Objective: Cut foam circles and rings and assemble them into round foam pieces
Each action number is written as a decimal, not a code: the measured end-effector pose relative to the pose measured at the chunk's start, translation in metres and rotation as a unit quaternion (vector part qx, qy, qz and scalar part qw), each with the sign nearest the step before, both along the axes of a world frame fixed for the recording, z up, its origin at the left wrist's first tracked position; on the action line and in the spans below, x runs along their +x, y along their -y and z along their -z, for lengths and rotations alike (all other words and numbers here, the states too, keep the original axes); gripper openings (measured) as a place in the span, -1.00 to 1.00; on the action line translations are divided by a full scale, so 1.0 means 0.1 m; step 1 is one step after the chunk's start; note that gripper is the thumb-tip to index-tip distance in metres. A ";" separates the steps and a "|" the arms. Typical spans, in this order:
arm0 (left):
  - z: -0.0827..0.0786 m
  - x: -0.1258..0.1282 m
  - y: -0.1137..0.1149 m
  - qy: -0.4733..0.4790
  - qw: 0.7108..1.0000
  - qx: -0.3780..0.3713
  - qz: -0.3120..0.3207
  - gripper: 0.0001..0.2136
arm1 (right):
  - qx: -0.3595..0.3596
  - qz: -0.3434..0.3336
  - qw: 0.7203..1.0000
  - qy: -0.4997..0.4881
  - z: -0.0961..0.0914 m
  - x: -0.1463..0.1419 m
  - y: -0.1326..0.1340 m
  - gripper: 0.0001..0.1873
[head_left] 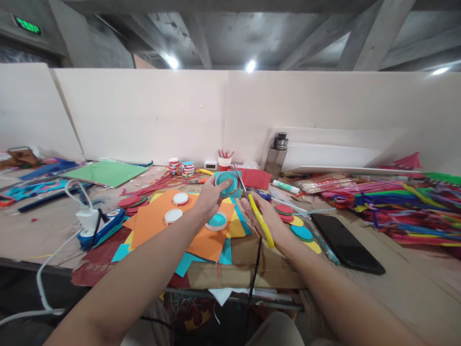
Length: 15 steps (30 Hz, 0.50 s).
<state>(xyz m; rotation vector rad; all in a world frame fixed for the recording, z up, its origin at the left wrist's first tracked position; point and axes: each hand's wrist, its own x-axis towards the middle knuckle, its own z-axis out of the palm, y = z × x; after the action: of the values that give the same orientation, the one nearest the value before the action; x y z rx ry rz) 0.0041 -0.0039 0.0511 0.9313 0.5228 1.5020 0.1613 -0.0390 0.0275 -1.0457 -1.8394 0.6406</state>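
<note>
"Blue paper (236,194), bearing a round, pale-rimmed form, marks the centre of the figure. Where exactly is it?"

"Raised above the far part of the worktable, in the left hand (210,199), which pinches it with the thumb laid across its face."

"And the right hand (268,212)?"

"It grasps yellow-handled scissors (258,217). The blades point up and away, at the paper's right edge; whether they bite into it is too small to tell."

"What lies below?"

"Orange sheets (146,225), overlapping yellow and blue ones. On the orange rest three round white-rimmed pieces, the nearest (216,227) with a blue centre."

"And farther out?"

"To the right, red discs (284,209) lie near a blue disc (301,232), with yellow ones beside them; beyond is a black phone (347,244). To the left, more red discs (128,201) adjoin the orange sheets, and a blue power strip (103,228) carries a white plug (87,220). Behind, a cup (225,161) holds red sticks, and a dark-capped bottle (276,158) stands against the pale partition (144,113)."
</note>
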 end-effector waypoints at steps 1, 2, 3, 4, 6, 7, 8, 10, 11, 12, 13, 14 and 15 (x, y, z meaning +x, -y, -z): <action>0.00 0.00 0.00 -0.002 1.000 -0.001 -0.002 -0.65 | 0.002 -0.002 1.000 -0.003 0.01 0.00 -0.01 -0.66; 0.01 0.00 -0.01 -0.004 1.000 -0.002 -0.004 -0.64 | 0.003 -0.003 1.000 -0.002 0.01 0.00 -0.01 -0.67; 0.02 0.00 -0.01 -0.007 1.000 -0.002 -0.005 -0.64 | 0.002 -0.003 1.000 0.002 0.01 0.00 -0.01 -0.67; 0.03 0.00 -0.02 -0.010 1.000 0.000 -0.004 -0.64 | -0.001 -0.003 1.000 0.007 0.00 0.00 0.00 -0.67; 0.04 -0.01 -0.03 -0.017 1.000 0.009 0.003 -0.64 | -0.013 -0.002 1.000 0.014 -0.01 0.01 0.01 -0.66; 0.05 -0.01 -0.03 -0.019 1.000 0.012 0.007 -0.65 | -0.018 -0.001 1.000 0.013 -0.02 0.02 0.02 -0.65; 0.05 -0.01 -0.03 -0.020 1.000 0.015 0.008 -0.65 | -0.021 0.000 1.000 0.010 -0.03 0.02 0.03 -0.64; 0.04 -0.01 -0.02 -0.019 1.000 0.014 0.004 -0.65 | -0.024 0.000 1.000 0.007 -0.04 0.02 0.04 -0.63; 0.04 -0.01 -0.02 -0.019 1.000 0.013 0.001 -0.65 | -0.025 0.001 1.000 0.007 -0.04 0.02 0.04 -0.62; 0.03 -0.01 -0.02 -0.020 1.000 0.012 -0.002 -0.65 | -0.026 0.001 1.000 0.006 -0.05 0.02 0.05 -0.61; 0.03 0.00 -0.01 -0.020 1.000 0.012 -0.004 -0.65 | -0.027 0.002 1.000 0.006 -0.05 0.02 0.05 -0.61; 0.03 0.00 -0.01 -0.021 1.000 0.012 -0.004 -0.65 | -0.028 0.003 1.000 0.007 -0.05 0.02 0.05 -0.61; 0.03 0.00 -0.01 -0.021 1.000 0.012 -0.003 -0.65 | -0.028 0.003 1.000 0.009 -0.05 0.02 0.05 -0.60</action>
<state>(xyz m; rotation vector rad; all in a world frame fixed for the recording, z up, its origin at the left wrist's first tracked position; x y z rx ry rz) 0.0037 -0.0028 0.0480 0.9824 0.5393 1.4997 0.1634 -0.0438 0.0326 -1.0956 -1.8421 0.6854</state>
